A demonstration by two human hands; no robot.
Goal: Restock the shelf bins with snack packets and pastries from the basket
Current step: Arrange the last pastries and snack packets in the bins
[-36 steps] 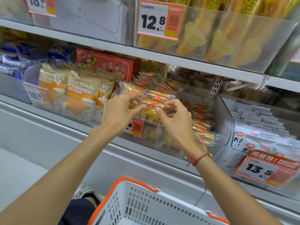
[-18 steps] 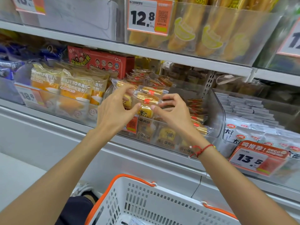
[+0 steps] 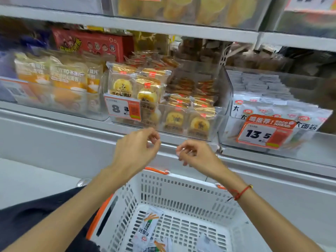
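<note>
Hovering empty over the white basket (image 3: 183,195), left hand (image 3: 135,151) and right hand (image 3: 195,157) have fingers loosely curled. Breadstick snack packets (image 3: 148,227) lie inside: light, crinkly, slippery; best pinched by an edge.

Price tag (image 3: 123,108) clipped to the front of the clear pastry bin (image 3: 196,124): large black "8" followed by a smaller, partly hidden "8", with a QR code on its orange right part; promotional tag (image 3: 265,130) on the neighbouring bin to the right: "13.5" in black on white, under an orange header of white Chinese characters beginning "鸣推荐!", the smaller lettering beside it too blurred to read; white packets (image 3: 276,110) behind that tag: large black characters "大面筋", partly covered; yellow bread packets (image 3: 68,77) at left: print blurred, illegible; packet (image 3: 148,226) in the basket (image 3: 183,190): print illegible.
</note>
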